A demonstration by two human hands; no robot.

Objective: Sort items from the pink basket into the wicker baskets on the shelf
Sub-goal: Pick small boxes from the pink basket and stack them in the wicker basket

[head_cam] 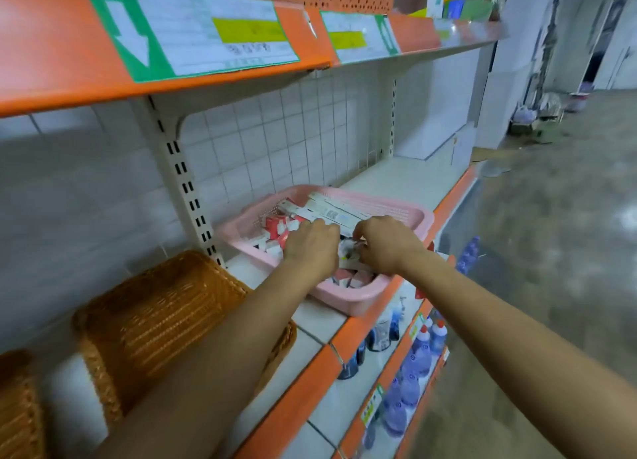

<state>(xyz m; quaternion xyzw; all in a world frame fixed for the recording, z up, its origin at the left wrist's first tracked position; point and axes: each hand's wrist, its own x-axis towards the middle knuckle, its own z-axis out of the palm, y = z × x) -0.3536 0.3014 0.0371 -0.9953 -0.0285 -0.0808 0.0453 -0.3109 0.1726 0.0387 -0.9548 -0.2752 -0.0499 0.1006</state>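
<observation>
A: Digging in the pink basket (410, 217), both hands: left hand (312, 243) and right hand (386, 241) curl over the boxes (275, 229); what either grasps, I cannot tell.

B: Risks?

A: The basket sits near the shelf (320, 365) edge; a hard tug might tip it off.

B: Counts?

A: One pink basket at centre, two wicker baskets (155, 320) left. Boxes too jumbled to count.

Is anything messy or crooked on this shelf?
A bit. The pink basket sits skewed, its near corner poking past the shelf edge. Boxes inside are jumbled, with long white boxes propped slanting on the pile. Both hands are digging in it. The wicker basket looks tidy.
</observation>
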